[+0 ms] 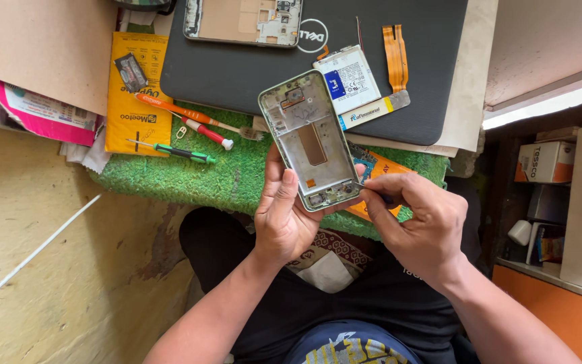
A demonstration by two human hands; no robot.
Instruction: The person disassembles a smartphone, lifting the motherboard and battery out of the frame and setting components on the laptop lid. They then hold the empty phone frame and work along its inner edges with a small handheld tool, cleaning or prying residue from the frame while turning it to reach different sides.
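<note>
The right hand pinches a thin dark tool, its tip at the near right corner of a stripped phone frame; the left hand is closed around the frame's near end, holding it above the green mat; battery and orange flex cable already lie out on the closed laptop beyond; small parts remain in the frame; screwdrivers lie far left.
</note>
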